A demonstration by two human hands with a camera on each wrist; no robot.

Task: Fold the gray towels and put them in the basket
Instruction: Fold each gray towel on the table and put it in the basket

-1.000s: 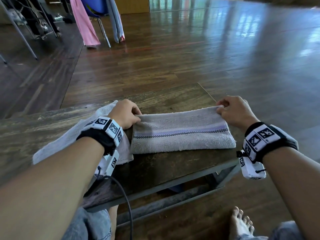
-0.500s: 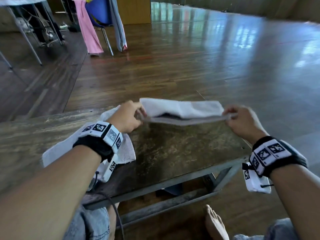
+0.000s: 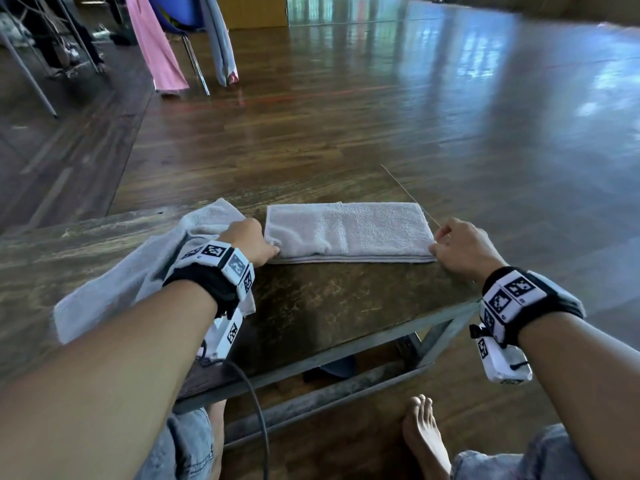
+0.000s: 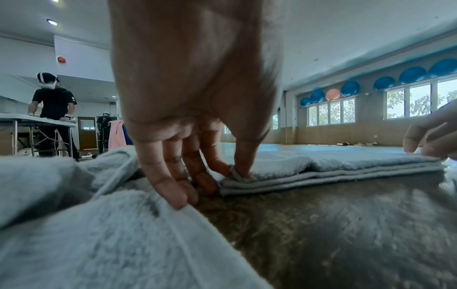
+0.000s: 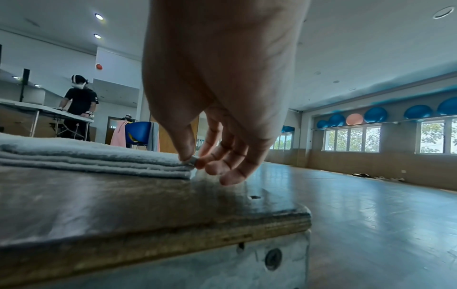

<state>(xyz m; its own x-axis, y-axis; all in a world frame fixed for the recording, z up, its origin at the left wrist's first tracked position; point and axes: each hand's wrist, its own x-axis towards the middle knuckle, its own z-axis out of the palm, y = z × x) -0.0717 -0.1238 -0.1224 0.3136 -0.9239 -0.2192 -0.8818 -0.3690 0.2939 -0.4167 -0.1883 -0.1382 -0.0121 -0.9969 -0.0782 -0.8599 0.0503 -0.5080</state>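
A gray towel (image 3: pixel 349 232) lies folded in several flat layers on the dark wooden table (image 3: pixel 329 306), near its far right corner. My left hand (image 3: pixel 254 242) pinches the near left corner of the folded towel (image 4: pixel 321 168) between thumb and fingertips. My right hand (image 3: pixel 460 247) pinches the near right corner of the same towel (image 5: pixel 94 156). A second gray towel (image 3: pixel 138 271) lies unfolded and rumpled under my left wrist. No basket is in view.
The table's right edge (image 5: pixel 173 230) drops off just beyond my right hand. A blue chair (image 3: pixel 173 15) draped with pink and gray cloths stands on the wooden floor behind. Another person (image 4: pixel 53 111) stands at a far table. My bare foot (image 3: pixel 424 434) rests below.
Both hands lifted the towel's near edge, carried it over away from me and laid it down. The towel now lies folded narrower and farther back, its striped border hidden.
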